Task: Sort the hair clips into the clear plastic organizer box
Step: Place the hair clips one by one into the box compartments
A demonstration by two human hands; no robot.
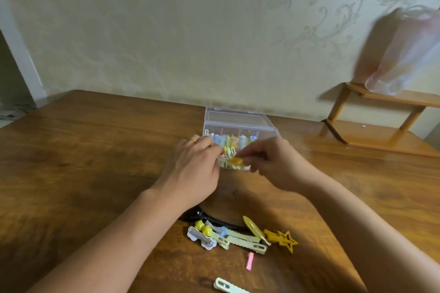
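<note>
Hair clips point(234, 144) in blue, yellow and pale colours fill the clear plastic organizer box point(238, 123), which sits on the wooden table point(95, 150) toward the far side, its lid open and standing up behind it. Both hands meet over the near edge of the box. The left hand point(195, 169), with a gold ring point(191, 140) on one finger, rests against the box's left near corner, fingers curled together; whether they pinch anything cannot be told. The right hand point(276, 162) comes in from the right, its fingertips closed on a small yellow-orange clip point(234, 161) held just over the near compartment.

Nearer on the table lies a loose heap of unsorted clips. A black clip point(214, 217) curves out from under the left forearm. Just near of it are two yellow flower clips point(203, 227), a white clip point(201, 238) and several pale green wavy-edged clips point(240, 241), all touching or overlapping. To their right lie a yellow oval snap clip point(253, 227) and a mustard star clip point(284, 239), close beside each other. A small pink clip point(250, 260) lies alone nearer still, and another pale green clip point(226, 286) sits at the near edge of the view.

On the far right, a small wooden shelf point(381, 126) stands on the table with a thin plastic bag point(404, 54) hanging over it.
</note>
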